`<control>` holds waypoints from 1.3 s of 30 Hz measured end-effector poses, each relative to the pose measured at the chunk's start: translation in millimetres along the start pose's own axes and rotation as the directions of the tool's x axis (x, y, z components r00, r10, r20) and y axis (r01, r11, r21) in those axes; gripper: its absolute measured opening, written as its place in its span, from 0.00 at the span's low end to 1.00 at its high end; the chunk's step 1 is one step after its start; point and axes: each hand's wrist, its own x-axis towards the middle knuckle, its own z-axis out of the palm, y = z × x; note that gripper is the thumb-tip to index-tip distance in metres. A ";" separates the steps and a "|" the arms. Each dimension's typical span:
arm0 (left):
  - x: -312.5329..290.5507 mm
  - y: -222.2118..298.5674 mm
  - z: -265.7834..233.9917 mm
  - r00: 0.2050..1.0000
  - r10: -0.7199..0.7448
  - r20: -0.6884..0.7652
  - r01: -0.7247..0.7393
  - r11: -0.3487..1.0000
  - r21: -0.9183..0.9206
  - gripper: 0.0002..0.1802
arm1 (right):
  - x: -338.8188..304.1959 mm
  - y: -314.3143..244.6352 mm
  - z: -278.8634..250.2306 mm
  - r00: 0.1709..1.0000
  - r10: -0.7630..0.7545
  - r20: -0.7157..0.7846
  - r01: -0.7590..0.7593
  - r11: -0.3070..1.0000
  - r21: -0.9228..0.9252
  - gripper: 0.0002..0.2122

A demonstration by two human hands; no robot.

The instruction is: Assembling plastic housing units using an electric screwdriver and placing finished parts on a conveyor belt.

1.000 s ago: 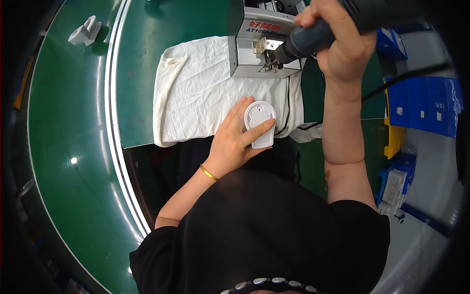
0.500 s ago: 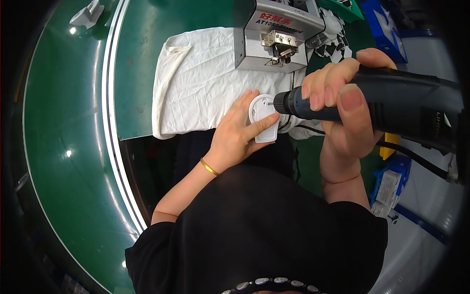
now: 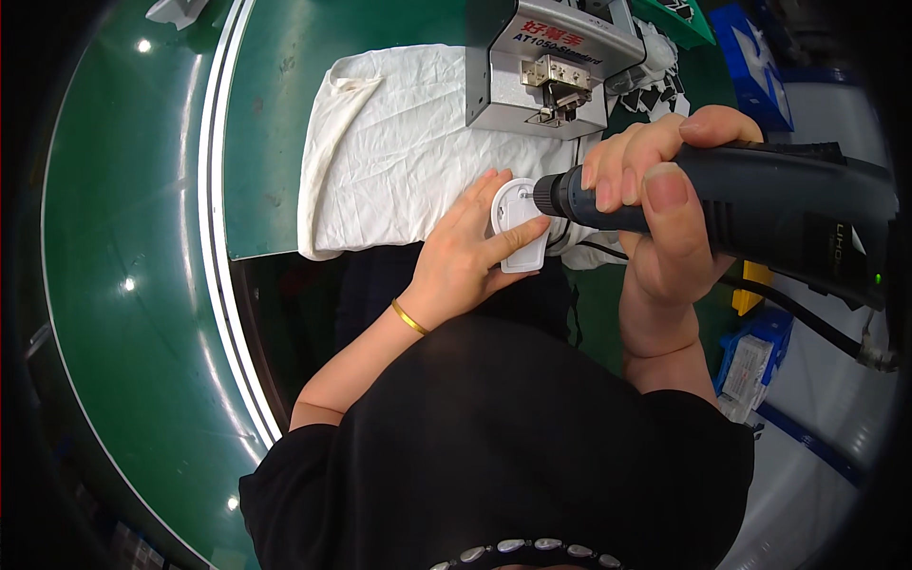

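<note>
My left hand (image 3: 465, 237) grips a small white plastic housing (image 3: 518, 249), rounded at its far end, with the thumb laid across its face. My right hand (image 3: 670, 180) is wrapped round a black electric screwdriver (image 3: 760, 204), held almost level. Its thin bit points left and meets the upper part of the housing, by a small round hole or screw post; whether a screw sits there is too small to tell. A green light glows near the tool's back end.
A white cloth (image 3: 399, 142) covers the green table (image 3: 275, 123) edge. A grey metal screw-feeding machine (image 3: 541, 81) stands on it. Small black and white pieces (image 3: 655, 95) lie right of it, near a blue bin (image 3: 750, 66). A black cable (image 3: 798, 309) hangs below the screwdriver.
The view has shifted slightly, moving the machine and cloth a little in the picture. Both hands keep their holds, with the bit still at the housing. The screwdriver's green light now shows.
</note>
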 end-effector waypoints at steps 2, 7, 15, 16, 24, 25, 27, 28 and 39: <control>-0.4 -1.6 0.7 1.000 0.006 -0.005 -0.006 1.000 0.000 0.33 | 0.8 0.3 2.6 1.000 0.009 -0.021 -0.008 0.999 0.039 0.18; 0.0 -1.3 -1.0 1.000 -0.003 0.006 0.003 1.000 0.015 0.32 | 5.9 4.7 -2.7 0.998 -0.033 0.049 0.036 0.996 -0.079 0.20; 2.2 0.3 -2.2 0.999 -0.027 0.020 0.026 1.000 0.015 0.33 | 4.2 8.6 -0.5 1.000 0.023 0.018 -0.024 0.998 0.056 0.20; 2.2 0.4 -2.1 0.999 -0.030 0.023 0.029 0.999 0.023 0.33 | 3.9 8.2 -1.0 0.999 0.026 0.040 -0.028 0.998 0.049 0.19; -0.3 1.7 1.1 1.000 -0.024 0.010 0.024 0.999 0.026 0.33 | 1.0 10.2 -3.0 0.999 0.001 0.050 -0.003 1.000 0.030 0.19; 0.0 2.0 1.2 1.000 -0.031 -0.003 0.031 0.999 0.028 0.33 | 0.8 11.3 -3.8 0.999 -0.006 0.045 0.005 1.000 0.018 0.20; -1.6 2.3 2.0 1.000 -0.028 0.005 0.028 0.999 0.045 0.33 | 1.7 15.5 -13.4 0.996 -0.041 0.074 0.040 0.999 0.008 0.20; -2.5 3.7 2.7 0.999 -0.031 0.015 0.031 0.999 0.045 0.33 | 2.5 17.4 -18.3 0.993 -0.061 0.104 0.062 0.998 -0.010 0.21; 8.5 27.5 -18.6 0.964 0.145 0.222 -0.208 0.932 0.296 0.16 | 0.4 74.1 -235.7 0.613 0.393 -0.686 -0.535 0.845 0.006 0.16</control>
